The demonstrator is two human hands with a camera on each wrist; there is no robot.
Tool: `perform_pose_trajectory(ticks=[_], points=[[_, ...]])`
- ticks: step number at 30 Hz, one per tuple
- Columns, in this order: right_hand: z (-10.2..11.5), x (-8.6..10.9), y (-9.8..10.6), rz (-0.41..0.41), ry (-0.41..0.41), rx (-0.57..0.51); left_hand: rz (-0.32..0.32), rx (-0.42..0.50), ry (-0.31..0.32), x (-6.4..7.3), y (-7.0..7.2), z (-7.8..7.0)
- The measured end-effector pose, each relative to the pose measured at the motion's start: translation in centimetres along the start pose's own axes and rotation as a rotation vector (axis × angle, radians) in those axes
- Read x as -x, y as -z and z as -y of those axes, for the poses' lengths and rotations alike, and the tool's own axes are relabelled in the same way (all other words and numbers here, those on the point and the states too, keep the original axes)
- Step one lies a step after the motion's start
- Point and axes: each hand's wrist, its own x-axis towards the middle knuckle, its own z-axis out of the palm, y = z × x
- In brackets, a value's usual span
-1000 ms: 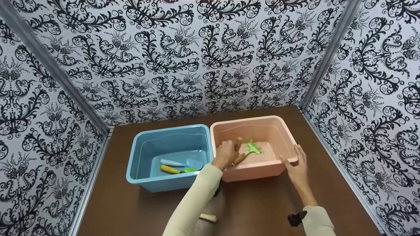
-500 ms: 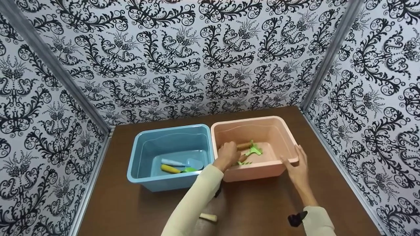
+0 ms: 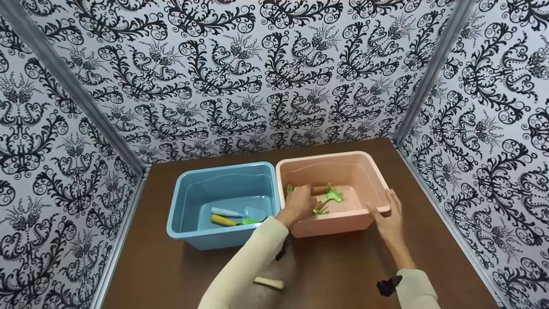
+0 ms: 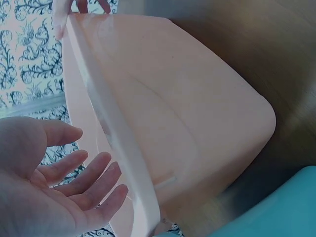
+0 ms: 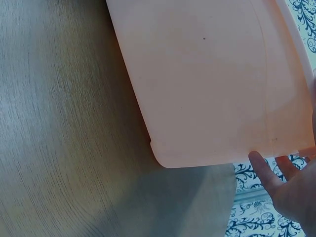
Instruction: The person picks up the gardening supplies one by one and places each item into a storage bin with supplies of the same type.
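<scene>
My left hand [image 3: 299, 202] reaches over the near rim into the pink tub [image 3: 336, 223]. In the left wrist view its fingers [image 4: 96, 180] are loosely bent with nothing between them. Around it in the tub lie small garden tools with brown handles: a green-headed tool [image 3: 332, 196], a green hand rake [image 3: 320, 211] and a green piece [image 3: 290, 189], partly hidden by the hand. At the tub's near right corner my right hand [image 3: 389, 221] grips the rim, thumb on the front side and fingers round the right side.
A blue tub [image 3: 210, 235] stands against the pink one on the left. Inside it are a light blue shovel [image 3: 254, 214] and a yellow-handled green tool [image 3: 223, 221]. A pale handle [image 3: 270, 282] lies on the brown table [image 3: 343, 274], partly behind my left sleeve. Patterned walls surround the table.
A brown-handled tool beside my left hand has turned to lie sideways in the pink tub. The green rake head and green piece near that hand have come into view. My right hand stays put.
</scene>
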Motion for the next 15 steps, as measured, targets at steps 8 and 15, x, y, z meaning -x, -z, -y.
perform_pose_trajectory(ticks=[8, 15], points=[[0.0, 0.0, 0.0, -0.007, -0.007, 0.001, -0.033, -0.057, -0.086, 1.0, 0.8, -0.2], [0.1, 0.1, 0.0, -0.009, 0.0, 0.011, -0.039, -0.068, -0.111, 2.0, 1.7, -0.6]])
